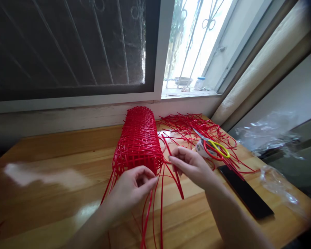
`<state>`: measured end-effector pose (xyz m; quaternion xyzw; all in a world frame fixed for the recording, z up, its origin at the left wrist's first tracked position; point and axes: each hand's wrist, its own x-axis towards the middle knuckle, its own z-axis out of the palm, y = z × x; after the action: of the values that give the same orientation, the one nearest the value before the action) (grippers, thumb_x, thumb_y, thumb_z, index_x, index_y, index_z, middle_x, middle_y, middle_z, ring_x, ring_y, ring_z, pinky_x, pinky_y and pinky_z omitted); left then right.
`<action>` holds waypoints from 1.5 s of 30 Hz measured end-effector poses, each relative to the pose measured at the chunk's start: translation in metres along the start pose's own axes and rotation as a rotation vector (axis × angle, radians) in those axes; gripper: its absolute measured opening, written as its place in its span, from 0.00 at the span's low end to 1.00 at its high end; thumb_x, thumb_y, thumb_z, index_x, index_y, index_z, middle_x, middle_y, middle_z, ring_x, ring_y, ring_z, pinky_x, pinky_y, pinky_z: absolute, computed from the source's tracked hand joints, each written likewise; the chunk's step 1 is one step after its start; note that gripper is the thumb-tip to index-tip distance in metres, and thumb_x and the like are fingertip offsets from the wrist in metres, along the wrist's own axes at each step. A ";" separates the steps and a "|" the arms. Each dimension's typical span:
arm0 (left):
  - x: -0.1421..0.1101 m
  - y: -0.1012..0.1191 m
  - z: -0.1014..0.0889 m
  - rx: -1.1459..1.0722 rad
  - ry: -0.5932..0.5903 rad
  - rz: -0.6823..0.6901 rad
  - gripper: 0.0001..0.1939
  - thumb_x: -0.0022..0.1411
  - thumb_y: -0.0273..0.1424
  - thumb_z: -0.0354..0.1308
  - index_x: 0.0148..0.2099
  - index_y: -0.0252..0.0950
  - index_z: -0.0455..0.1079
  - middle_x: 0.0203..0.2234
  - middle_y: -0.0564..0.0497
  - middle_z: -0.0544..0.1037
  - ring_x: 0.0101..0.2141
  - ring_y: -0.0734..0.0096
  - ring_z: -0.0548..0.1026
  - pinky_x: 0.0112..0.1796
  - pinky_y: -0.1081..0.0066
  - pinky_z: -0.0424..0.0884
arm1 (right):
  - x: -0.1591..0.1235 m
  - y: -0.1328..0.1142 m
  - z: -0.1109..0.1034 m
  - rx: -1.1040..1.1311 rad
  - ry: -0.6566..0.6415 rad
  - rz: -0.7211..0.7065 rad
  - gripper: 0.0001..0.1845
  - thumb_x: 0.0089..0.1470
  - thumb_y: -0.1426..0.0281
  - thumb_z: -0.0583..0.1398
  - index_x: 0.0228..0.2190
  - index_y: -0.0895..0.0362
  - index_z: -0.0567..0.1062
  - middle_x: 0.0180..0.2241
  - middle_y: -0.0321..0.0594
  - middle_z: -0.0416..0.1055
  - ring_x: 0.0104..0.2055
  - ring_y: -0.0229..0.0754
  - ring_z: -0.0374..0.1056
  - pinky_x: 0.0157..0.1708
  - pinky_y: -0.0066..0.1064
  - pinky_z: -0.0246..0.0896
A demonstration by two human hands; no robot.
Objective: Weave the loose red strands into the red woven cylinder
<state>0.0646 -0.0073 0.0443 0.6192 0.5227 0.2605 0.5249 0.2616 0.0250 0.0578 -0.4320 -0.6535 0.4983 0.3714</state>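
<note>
A tube-shaped woven red basket [138, 135] lies on its side, with its open end toward me and long loose strands trailing from the rim. My left hand [134, 185] is at the lower edge of that opening, thumb and forefinger pressed together. Whether a strand or the rim is between those fingertips is hard to see. To the right of the rim, my right hand [188, 164] pinches a flat red plastic strip [179, 186], which sticks out above and below the fingers.
Scissors [216, 147] with red and yellow handles rest on a white object [201, 148] beside a tangle of red strips [189, 121]. A black phone-like slab [246, 192] and clear plastic wrap [280, 186] lie at right on the wooden table [54, 148]. A window wall [103, 119] bounds the back.
</note>
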 end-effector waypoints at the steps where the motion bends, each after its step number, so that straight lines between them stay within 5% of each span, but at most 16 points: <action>1: 0.001 0.001 -0.008 0.063 0.038 0.027 0.15 0.57 0.42 0.54 0.34 0.35 0.70 0.23 0.53 0.73 0.25 0.74 0.69 0.26 0.75 0.63 | 0.000 -0.001 -0.008 -0.030 -0.038 0.045 0.14 0.55 0.60 0.55 0.24 0.57 0.64 0.20 0.32 0.63 0.21 0.31 0.59 0.20 0.23 0.55; 8: 0.006 0.000 -0.017 0.326 0.132 0.005 0.13 0.58 0.40 0.51 0.37 0.39 0.73 0.26 0.53 0.76 0.27 0.70 0.71 0.30 0.71 0.63 | 0.007 0.008 -0.030 -0.436 -0.363 0.301 0.13 0.52 0.62 0.56 0.23 0.59 0.69 0.18 0.36 0.70 0.17 0.30 0.60 0.15 0.21 0.50; 21: 0.011 -0.001 -0.018 0.414 0.206 -0.008 0.14 0.57 0.37 0.52 0.40 0.39 0.74 0.25 0.54 0.76 0.26 0.71 0.71 0.30 0.72 0.63 | 0.014 0.018 -0.032 -0.545 -0.496 0.310 0.08 0.49 0.69 0.54 0.23 0.59 0.69 0.17 0.34 0.69 0.17 0.31 0.62 0.15 0.20 0.50; 29: 0.010 0.001 -0.016 0.452 0.235 -0.007 0.14 0.56 0.35 0.51 0.42 0.39 0.73 0.27 0.54 0.77 0.28 0.71 0.72 0.31 0.72 0.63 | 0.017 0.023 -0.015 -0.700 -0.316 0.073 0.12 0.54 0.66 0.54 0.23 0.56 0.70 0.18 0.30 0.66 0.21 0.30 0.56 0.21 0.22 0.46; 34: 0.007 0.004 -0.023 0.519 0.254 -0.062 0.13 0.56 0.36 0.50 0.37 0.38 0.74 0.25 0.53 0.76 0.26 0.70 0.71 0.28 0.72 0.62 | 0.006 0.015 -0.001 -0.812 -0.228 -0.037 0.08 0.48 0.72 0.55 0.19 0.57 0.66 0.17 0.29 0.61 0.20 0.29 0.52 0.21 0.23 0.42; 39: 0.006 0.003 -0.024 0.554 0.220 -0.051 0.19 0.57 0.35 0.49 0.47 0.37 0.72 0.25 0.51 0.77 0.25 0.70 0.71 0.28 0.72 0.62 | -0.002 0.007 0.013 -0.748 -0.279 -0.038 0.06 0.41 0.76 0.55 0.17 0.58 0.63 0.15 0.28 0.57 0.18 0.28 0.50 0.20 0.23 0.40; 45: 0.010 -0.005 -0.022 0.563 0.182 -0.019 0.21 0.57 0.33 0.48 0.50 0.34 0.70 0.24 0.50 0.77 0.24 0.70 0.71 0.26 0.73 0.61 | 0.002 0.010 0.020 -0.691 -0.289 0.001 0.09 0.46 0.73 0.54 0.17 0.58 0.62 0.16 0.29 0.57 0.19 0.29 0.49 0.20 0.24 0.39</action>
<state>0.0466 0.0098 0.0443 0.7095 0.6252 0.1549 0.2859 0.2443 0.0215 0.0439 -0.4574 -0.8287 0.3043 0.1072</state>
